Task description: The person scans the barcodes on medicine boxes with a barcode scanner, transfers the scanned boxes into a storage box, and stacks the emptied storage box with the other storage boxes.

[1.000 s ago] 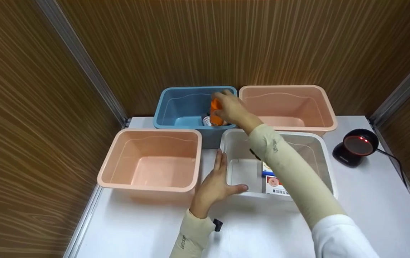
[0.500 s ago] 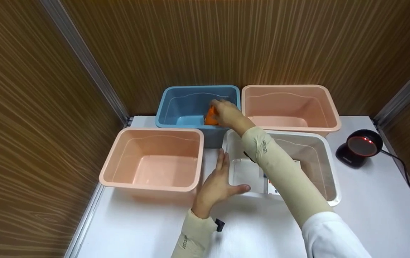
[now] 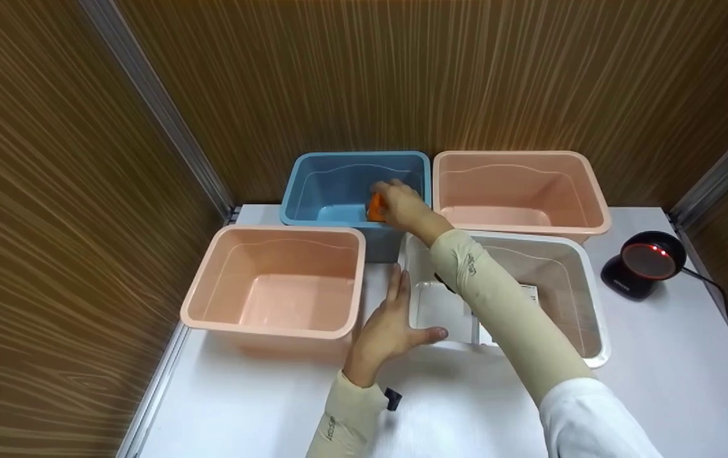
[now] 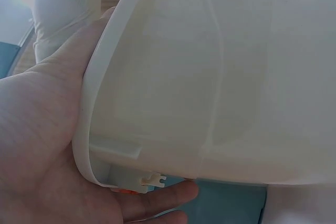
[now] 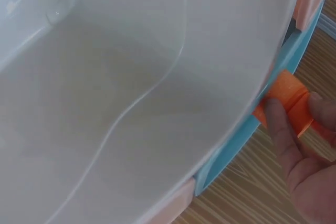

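Observation:
My right hand (image 3: 405, 208) reaches into the blue bin (image 3: 357, 170) at the back and holds an orange object (image 3: 375, 208). In the right wrist view, fingers and thumb grip this smooth orange object (image 5: 290, 97), which has a seam across it; its exact kind is unclear. Against the front left corner of the white bin (image 3: 594, 305) rests my left hand (image 3: 381, 340), its fingers straight and thumb spread. The left wrist view shows that hand (image 4: 42, 129) touching the bin's rim (image 4: 90, 85). My right forearm covers most of a printed white box (image 3: 530, 292) inside the white bin.
One pink bin (image 3: 354, 280) stands at the left, another (image 3: 596, 203) at the back right. A black scanner (image 3: 642, 266) with red lights and a cable sits on the white table (image 3: 262, 407). Wood-grain walls (image 3: 402, 76) enclose the back and sides.
My right hand has lowered the orange object deeper into the blue bin, tilting it. My left hand stays at the white bin's corner. The whole view has shifted slightly.

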The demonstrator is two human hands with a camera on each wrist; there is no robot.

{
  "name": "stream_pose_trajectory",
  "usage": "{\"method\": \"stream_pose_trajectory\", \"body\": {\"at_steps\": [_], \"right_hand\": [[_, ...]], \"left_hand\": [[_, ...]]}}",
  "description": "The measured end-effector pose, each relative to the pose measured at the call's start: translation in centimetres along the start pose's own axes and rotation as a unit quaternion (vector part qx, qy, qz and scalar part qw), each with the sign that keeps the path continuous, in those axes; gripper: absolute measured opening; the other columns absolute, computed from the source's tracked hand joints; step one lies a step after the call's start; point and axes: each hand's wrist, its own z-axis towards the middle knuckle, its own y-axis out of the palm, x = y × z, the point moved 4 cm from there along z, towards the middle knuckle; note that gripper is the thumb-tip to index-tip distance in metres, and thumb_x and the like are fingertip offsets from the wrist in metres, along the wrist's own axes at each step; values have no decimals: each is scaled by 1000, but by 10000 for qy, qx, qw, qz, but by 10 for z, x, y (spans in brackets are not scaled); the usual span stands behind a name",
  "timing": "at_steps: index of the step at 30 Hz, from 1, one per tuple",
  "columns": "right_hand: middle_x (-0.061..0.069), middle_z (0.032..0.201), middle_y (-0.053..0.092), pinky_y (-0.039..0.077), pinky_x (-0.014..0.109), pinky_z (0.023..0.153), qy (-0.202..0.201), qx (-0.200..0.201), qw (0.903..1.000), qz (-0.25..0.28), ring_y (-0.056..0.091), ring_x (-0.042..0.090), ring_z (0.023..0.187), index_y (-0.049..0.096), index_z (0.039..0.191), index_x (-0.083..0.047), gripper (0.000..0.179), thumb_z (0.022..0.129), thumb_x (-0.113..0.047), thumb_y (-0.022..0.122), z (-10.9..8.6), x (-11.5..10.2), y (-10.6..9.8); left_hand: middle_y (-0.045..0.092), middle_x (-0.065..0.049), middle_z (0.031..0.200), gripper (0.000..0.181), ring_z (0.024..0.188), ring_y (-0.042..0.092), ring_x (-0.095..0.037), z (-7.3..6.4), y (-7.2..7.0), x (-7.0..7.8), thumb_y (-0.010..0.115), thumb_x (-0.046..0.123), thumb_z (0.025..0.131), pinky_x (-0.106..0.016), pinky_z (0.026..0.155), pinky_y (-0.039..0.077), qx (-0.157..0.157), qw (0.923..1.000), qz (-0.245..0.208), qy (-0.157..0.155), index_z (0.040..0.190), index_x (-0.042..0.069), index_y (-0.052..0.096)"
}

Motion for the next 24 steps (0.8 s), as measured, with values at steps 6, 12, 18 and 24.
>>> {"method": "stream_pose_trajectory", "body": {"at_steps": [6, 12, 18, 24], "right_hand": [[25, 118, 57, 50, 50, 94, -76, -190, 9987, -467, 60, 38, 104, 59, 134, -1, 47, 89, -5, 72, -5, 4, -8], [24, 117, 60, 50, 50, 92, 129, -444, 9954, -845, 59, 37, 104, 59, 139, -6, 51, 89, -9, 71, -9, 16, -19], [25, 113, 60, 53, 50, 89, 63, -513, 9922, -1136, 61, 37, 98, 59, 138, -3, 46, 94, -11, 67, -13, 16, -20], [25, 110, 61, 53, 51, 87, -56, -357, 9924, -1180, 60, 39, 100, 61, 134, -1, 41, 93, -8, 67, -15, 17, -20]], "left_hand": [[-8, -9, 169, 131, 125, 56, -32, 1, 1, 0, 72, 76, 74, -38, 97, 49, 30, 10000, 28, -16, 162, 7, 4], [-11, -4, 169, 130, 124, 56, -31, 2, 1, 0, 74, 74, 75, -38, 97, 49, -11, 9999, 47, -157, 163, 8, 4], [-12, -3, 168, 131, 127, 54, -31, 1, 2, 0, 74, 74, 74, -38, 101, 47, -65, 9997, 6, -216, 163, 9, 4], [-11, -6, 169, 130, 127, 55, -33, 2, 0, -1, 74, 73, 75, -39, 100, 48, -76, 9999, 32, -92, 162, 7, 3]]}}
